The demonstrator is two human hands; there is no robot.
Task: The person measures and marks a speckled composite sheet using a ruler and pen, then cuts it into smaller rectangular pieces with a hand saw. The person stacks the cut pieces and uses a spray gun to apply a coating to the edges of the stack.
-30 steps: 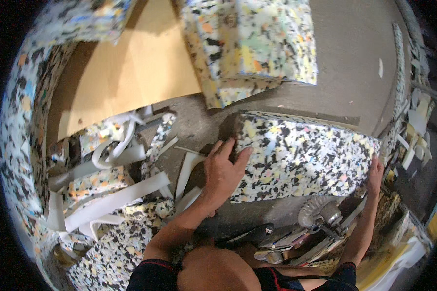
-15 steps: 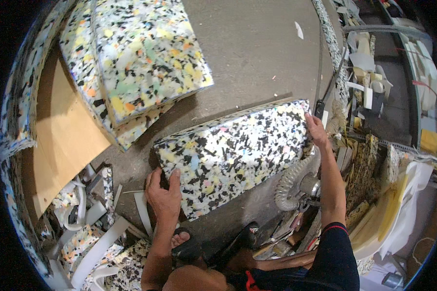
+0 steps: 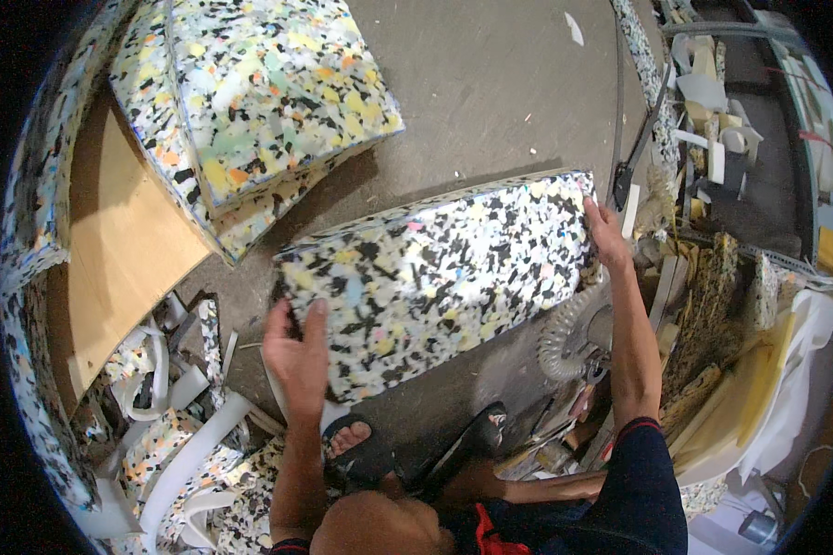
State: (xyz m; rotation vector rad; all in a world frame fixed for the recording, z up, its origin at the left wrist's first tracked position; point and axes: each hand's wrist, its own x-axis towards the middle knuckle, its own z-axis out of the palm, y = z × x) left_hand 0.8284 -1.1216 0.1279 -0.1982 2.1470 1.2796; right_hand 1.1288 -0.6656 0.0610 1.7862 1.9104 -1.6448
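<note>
In front of me a long, thick foam block (image 3: pixel 435 277), speckled white, black and yellow, is held between both hands, slanting up toward the right. My left hand (image 3: pixel 296 356) clasps its left end, thumb on the top face and fingers round the end, partly hidden. At the opposite end my right hand (image 3: pixel 604 233) grips the upper right corner, its fingers mostly out of sight behind the edge. The block's near edge lies above my sandalled feet (image 3: pixel 350 438).
Large speckled foam slabs (image 3: pixel 278 92) are stacked at the upper left beside a plywood board (image 3: pixel 130 250). Foam scraps (image 3: pixel 171 444) heap at the lower left. A ribbed clear hose (image 3: pixel 557 342) and offcuts (image 3: pixel 703 314) lie on the right, near a metal rack (image 3: pixel 745 32).
The foam block has moved slightly away from me and to the left at its near end, with both hands still on it. My left foot shows more.
</note>
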